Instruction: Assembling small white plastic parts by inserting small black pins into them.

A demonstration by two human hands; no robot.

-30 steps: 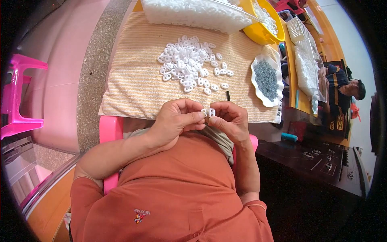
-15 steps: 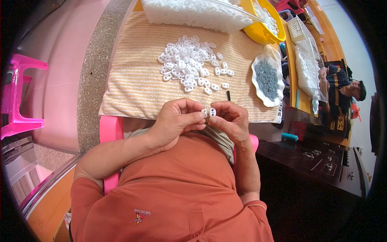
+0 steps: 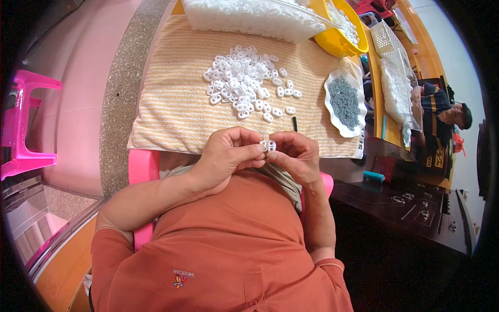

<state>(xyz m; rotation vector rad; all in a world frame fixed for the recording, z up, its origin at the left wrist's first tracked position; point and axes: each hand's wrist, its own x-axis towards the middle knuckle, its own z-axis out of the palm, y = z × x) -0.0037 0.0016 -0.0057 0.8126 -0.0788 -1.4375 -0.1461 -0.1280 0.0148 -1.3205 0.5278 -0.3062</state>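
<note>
Between thumb and forefinger, my left hand point(image 3: 234, 149) pinches a small pale plastic part point(image 3: 263, 144), mostly covered by the fingertips. My right hand point(image 3: 296, 152) holds a white oval plastic piece with two holes point(image 3: 271, 146) right against it. Both hands are close together over the near edge of a striped towel point(image 3: 176, 104). Beyond them lies a loose heap of the same white two-hole pieces point(image 3: 236, 75), with several scattered at its right side. A short black stick-like thing point(image 3: 294, 124) lies just past my right hand.
A scalloped white dish point(image 3: 330, 115) of small grey parts stands at the right. Along the back are a clear bin of white pieces point(image 3: 249, 21) and a yellow basin point(image 3: 332, 44). A pink stool point(image 3: 28, 122) is at left; another person point(image 3: 442, 112) sits at far right.
My right hand has shifted slightly left, bringing the white two-hole piece up against the small part in my left hand. The left hand stays put.
</note>
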